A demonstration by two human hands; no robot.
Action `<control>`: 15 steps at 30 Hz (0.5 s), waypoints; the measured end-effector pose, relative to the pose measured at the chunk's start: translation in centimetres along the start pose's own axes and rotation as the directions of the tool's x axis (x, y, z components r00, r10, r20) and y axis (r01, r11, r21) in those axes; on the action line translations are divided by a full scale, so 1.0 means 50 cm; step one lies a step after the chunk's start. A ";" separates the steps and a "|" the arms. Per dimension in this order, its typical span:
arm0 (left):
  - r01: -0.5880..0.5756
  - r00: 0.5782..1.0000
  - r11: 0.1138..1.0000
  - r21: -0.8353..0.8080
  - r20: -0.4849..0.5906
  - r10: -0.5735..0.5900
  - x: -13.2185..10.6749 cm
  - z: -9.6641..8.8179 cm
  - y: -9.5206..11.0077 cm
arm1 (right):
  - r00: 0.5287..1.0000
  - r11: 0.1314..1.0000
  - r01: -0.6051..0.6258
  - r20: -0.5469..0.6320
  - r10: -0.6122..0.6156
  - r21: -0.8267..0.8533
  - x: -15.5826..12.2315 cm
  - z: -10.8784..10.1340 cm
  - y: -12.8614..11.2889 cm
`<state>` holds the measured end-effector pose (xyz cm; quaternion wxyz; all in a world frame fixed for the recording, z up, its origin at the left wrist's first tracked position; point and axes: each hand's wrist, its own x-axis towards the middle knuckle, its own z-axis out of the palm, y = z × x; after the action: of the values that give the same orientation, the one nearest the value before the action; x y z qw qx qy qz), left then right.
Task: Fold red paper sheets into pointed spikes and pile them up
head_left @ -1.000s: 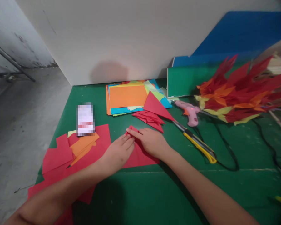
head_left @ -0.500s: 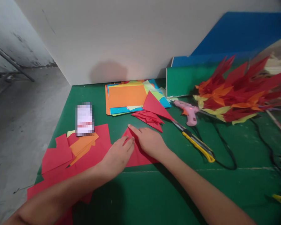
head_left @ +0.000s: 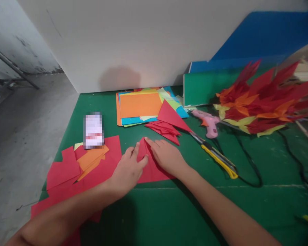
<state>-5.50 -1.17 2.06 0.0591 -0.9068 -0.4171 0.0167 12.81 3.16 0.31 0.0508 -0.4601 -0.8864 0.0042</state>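
A red sheet of paper (head_left: 154,172), folded to a peak at its far end, lies on the green table between my hands. My left hand (head_left: 128,167) rests over its left edge, thumb and fingers spread. On the right side, my right hand (head_left: 168,155) presses the paper with fingers stretched toward the peak. Just beyond it lie several folded red paper pieces (head_left: 163,130) and a red paper triangle (head_left: 171,116). A yellow-handled utility knife (head_left: 218,159) is to the right of my right hand.
A pink glue gun (head_left: 207,121) with a black cord sits behind the knife. Coloured paper sheets (head_left: 140,106) are stacked by the white panel. Red and orange cut paper (head_left: 64,171) and a blurred-out phone-like object (head_left: 93,131) lie left. Red-orange paper flowers (head_left: 267,102) stand right.
My left fingers have spread apart and shifted left, off the middle of the red paper. My right hand stays on the paper, nearly still. The view has shifted slightly.
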 end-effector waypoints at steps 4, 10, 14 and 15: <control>0.010 0.999 0.997 -0.074 -0.033 -0.012 0.007 -0.007 -0.009 | 0.996 0.998 0.054 -0.074 -0.054 -0.011 -0.006 0.004 0.005; -0.017 0.999 0.991 -0.134 -0.048 0.011 0.010 -0.012 -0.025 | 0.996 0.999 0.043 -0.074 -0.045 -0.020 -0.005 -0.001 0.003; -0.059 0.997 0.993 -0.098 -0.055 0.054 0.009 -0.012 -0.032 | 0.996 0.998 0.060 -0.069 -0.062 -0.025 -0.005 -0.001 0.003; -0.072 0.996 0.994 -0.086 -0.057 0.067 0.009 -0.012 -0.033 | 0.995 0.998 0.065 -0.071 -0.067 -0.023 -0.006 0.000 0.004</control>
<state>-6.41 0.17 2.89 0.0300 -0.9226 -0.3837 -0.0242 13.13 3.04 0.29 0.0778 -0.4310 -0.8987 -0.0231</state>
